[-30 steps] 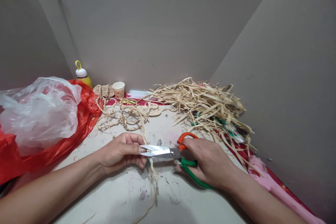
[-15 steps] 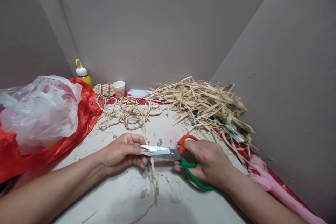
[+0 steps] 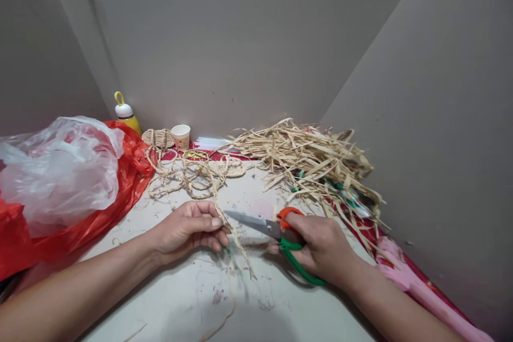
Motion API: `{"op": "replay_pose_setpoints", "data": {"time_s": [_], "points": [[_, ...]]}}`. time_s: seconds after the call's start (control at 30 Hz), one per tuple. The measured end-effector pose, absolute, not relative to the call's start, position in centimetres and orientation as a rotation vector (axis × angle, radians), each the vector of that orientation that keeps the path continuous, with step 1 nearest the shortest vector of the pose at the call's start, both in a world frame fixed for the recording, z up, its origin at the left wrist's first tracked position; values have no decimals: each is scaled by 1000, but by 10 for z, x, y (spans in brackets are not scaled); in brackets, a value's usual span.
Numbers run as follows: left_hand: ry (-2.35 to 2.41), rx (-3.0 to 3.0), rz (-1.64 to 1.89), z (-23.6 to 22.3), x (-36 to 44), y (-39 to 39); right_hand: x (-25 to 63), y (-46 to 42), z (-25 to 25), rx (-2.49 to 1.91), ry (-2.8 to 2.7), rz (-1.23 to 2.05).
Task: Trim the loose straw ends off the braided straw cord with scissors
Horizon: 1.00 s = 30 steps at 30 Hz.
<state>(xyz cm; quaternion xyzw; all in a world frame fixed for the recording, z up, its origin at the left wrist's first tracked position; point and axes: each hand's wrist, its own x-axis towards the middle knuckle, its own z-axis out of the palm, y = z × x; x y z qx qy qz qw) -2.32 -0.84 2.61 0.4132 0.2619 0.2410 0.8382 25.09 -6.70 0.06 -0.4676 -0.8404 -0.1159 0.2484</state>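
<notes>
Between thumb and fingers, my left hand pinches a twisted straw cord, whose frayed end hangs to the right below the fingertips. My right hand is wrapped round the scissors, which have one orange and one green handle. The blades look closed and point left, their tip just right of my left thumb and close to the cord. Coils of the same cord lie loosely behind my left hand. A thin loose strand dangles or lies below it.
A heap of dry straw lies at the back right. Red and clear plastic bags fill the left. A paper cup, a yellow bottle and woven straw soles stand or lie along the back. A pink item lies right.
The scissors have moved right, away from across the cord, and their blades have come together. The cord's frayed end has swung to the right. My left hand has barely moved.
</notes>
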Motion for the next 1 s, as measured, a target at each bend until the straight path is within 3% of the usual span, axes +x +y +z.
{"op": "replay_pose_setpoints", "data": {"time_s": [0.47,1.0], "points": [[630,1008,739,42,-22,-9,254,-62,12,-1476,-2458,-84],[701,1019,728,42,-19,-11,255,-64,10,-1346,-2445,-190]]}}
